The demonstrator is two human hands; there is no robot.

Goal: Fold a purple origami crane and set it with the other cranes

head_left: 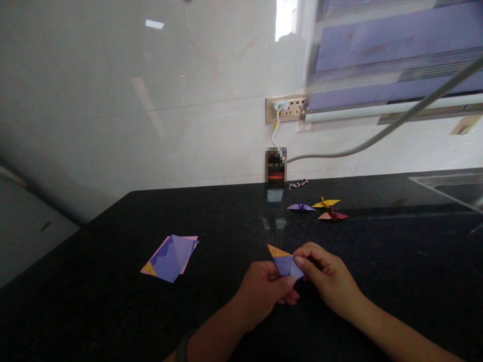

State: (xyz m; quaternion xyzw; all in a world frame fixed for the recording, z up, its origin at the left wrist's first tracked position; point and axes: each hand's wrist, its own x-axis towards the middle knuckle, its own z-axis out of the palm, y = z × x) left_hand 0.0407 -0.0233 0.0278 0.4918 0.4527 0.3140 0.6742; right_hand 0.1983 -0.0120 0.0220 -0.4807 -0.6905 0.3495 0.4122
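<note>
A small folded origami paper (284, 262), purple with an orange-yellow corner, is held above the dark counter between both hands. My left hand (266, 286) pinches its lower edge, thumb on top and fingers underneath. At its right side, my right hand (326, 274) grips the paper between thumb and fingers. To the left on the counter lies a small stack of origami sheets (171, 259), purple on top with pink edges showing below. Beyond the hands stand three folded paper cranes: a purple crane (301, 206), a yellow crane (326, 202) and a red crane (333, 215).
A black granite counter (94, 281) meets a pale tiled wall (188, 125). Against the wall stands a pixelated box (276, 168), with a grey cable (362, 148) running right. Near it lies a small beaded strip (298, 184). A socket panel (290, 108) holds a white plug.
</note>
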